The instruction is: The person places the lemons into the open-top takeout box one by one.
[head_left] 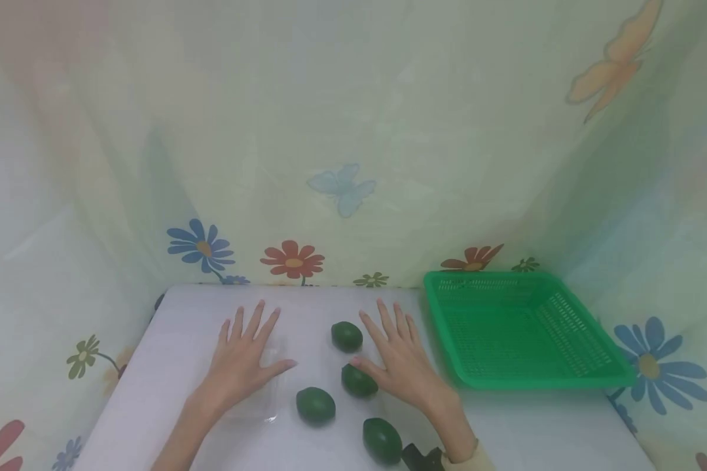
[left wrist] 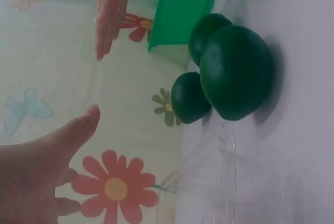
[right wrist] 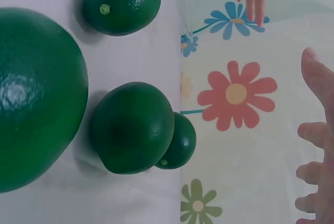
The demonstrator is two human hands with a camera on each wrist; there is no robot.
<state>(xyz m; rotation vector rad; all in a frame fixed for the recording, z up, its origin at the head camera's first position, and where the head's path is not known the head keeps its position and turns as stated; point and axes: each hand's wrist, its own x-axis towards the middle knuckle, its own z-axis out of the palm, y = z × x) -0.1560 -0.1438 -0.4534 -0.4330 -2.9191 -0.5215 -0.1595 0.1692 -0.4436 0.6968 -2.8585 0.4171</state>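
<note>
My left hand [head_left: 241, 366] is held with fingers spread and holds nothing. Below it is a clear plastic container [left wrist: 228, 166], partly hidden by the hand in the head view. My right hand [head_left: 403, 369] also has its fingers spread and grips nothing; its thumb overlaps one dark green lime [head_left: 358, 384] in the head view. Another lime [head_left: 347, 336] lies farther back, between the hands. Closer to me are a lime [head_left: 316, 405] at centre and one [head_left: 382, 441] near the right wrist. In the right wrist view a glossy lime [right wrist: 36, 98] looms large.
A green plastic basket [head_left: 536, 353] with slotted sides stands on the right of the white table [head_left: 507, 432]. A curtain [head_left: 353, 118] printed with flowers and butterflies hangs behind and at both sides. A black strap [head_left: 422, 458] shows at my right wrist.
</note>
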